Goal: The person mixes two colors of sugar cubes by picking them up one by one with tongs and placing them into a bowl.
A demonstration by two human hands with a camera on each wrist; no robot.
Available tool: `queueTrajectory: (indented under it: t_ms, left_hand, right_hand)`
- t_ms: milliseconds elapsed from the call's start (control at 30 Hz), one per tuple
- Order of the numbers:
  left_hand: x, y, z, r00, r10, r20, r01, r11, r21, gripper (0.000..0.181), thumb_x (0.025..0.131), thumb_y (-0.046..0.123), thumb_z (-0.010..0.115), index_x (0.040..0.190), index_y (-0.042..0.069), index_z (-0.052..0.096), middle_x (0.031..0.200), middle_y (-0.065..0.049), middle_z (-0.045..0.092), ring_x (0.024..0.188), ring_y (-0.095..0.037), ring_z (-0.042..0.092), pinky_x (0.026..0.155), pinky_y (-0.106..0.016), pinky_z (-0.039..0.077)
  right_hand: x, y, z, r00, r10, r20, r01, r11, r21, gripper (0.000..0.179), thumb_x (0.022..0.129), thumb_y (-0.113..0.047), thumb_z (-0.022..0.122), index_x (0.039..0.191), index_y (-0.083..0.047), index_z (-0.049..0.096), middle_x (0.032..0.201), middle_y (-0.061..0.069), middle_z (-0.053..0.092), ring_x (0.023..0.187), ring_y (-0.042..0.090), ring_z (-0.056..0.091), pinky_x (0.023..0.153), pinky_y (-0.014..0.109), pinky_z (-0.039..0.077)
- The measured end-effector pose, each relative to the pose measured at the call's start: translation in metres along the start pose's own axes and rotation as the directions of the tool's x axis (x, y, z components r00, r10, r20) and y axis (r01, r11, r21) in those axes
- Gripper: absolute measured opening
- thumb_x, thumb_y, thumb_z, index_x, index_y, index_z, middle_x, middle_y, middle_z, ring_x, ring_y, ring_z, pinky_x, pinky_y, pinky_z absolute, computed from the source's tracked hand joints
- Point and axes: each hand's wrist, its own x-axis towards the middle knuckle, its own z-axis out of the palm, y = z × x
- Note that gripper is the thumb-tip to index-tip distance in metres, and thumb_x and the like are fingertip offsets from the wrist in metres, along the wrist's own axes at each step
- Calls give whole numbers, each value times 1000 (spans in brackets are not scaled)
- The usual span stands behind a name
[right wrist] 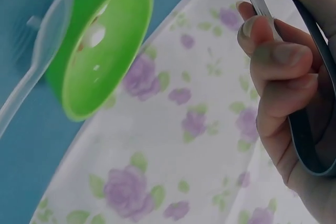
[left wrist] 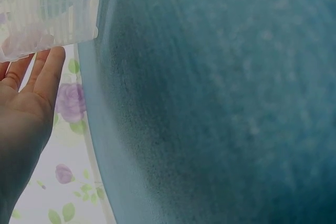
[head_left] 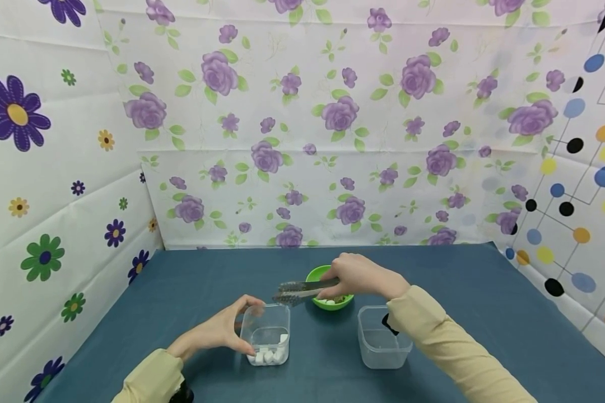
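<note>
My left hand (head_left: 227,329) holds a clear plastic container (head_left: 266,336) from its left side, thumb at the front and fingers toward the back. Several small white pieces (head_left: 268,356) lie on that container's floor. In the left wrist view, fingertips touch its ribbed wall (left wrist: 58,19). My right hand (head_left: 360,275) grips metal tongs (head_left: 302,288) by the bent handle, seen closer in the right wrist view (right wrist: 283,66). The tongs' tips point left, near the container's back right rim. Beneath the right hand stands a green bowl (head_left: 336,305) with white pieces and brownish bits inside.
A second clear container (head_left: 383,358) stands at the right, partly overlapped by the right sleeve (head_left: 433,324). Blue cloth (head_left: 222,268) covers the table. Floral sheeting (head_left: 302,134) hangs behind, and patterned sheets close off both sides.
</note>
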Motion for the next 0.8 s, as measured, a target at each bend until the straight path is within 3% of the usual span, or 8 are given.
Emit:
queueTrajectory:
  t_ms: [100, 333, 533, 800]
  left_hand:
    - [0, 0, 0, 1000, -8, -6, 8, 1000, 4, 67, 76, 15, 74, 130, 9, 34, 127, -13, 36, 122, -39, 28, 88, -54, 37]
    - [0, 0, 1, 1000, -18, -17, 18, 1000, 10, 66, 76, 15, 75, 129, 11, 35, 128, -11, 34, 123, -39, 26, 88, -53, 37]
    - [1, -1, 1, 1000, -13, -13, 13, 1000, 6, 68, 76, 15, 75, 130, 8, 34, 131, -12, 33, 123, -38, 27, 88, -52, 38]
    - [0, -1, -1, 1000, -2, 1, 2, 1000, 0, 70, 77, 17, 75, 131, 5, 33, 132, -16, 32, 123, -40, 27, 88, -51, 38]
  right_hand:
    - [7, -11, 2, 999, -8, 44, 9, 1000, -23, 20, 85, -36, 63, 83, -18, 70, 50, -12, 44, 42, 5, 40, 44, 21, 30]
    - [25, -33, 11, 991, 41, 129, -16, 983, -185, 31, 80, -41, 67, 95, -16, 73, 83, -10, 62, 72, 7, 56, 61, 21, 46]
    - [38, -43, 19, 985, 35, 169, 13, 961, -276, 20, 78, -42, 68, 67, -26, 68, 50, -15, 46, 43, 4, 40, 41, 20, 30]
    - [47, -51, 28, 981, 19, 192, 47, 940, -337, 26, 77, -44, 69, 60, -26, 61, 48, -13, 40, 44, 5, 36, 42, 20, 26]
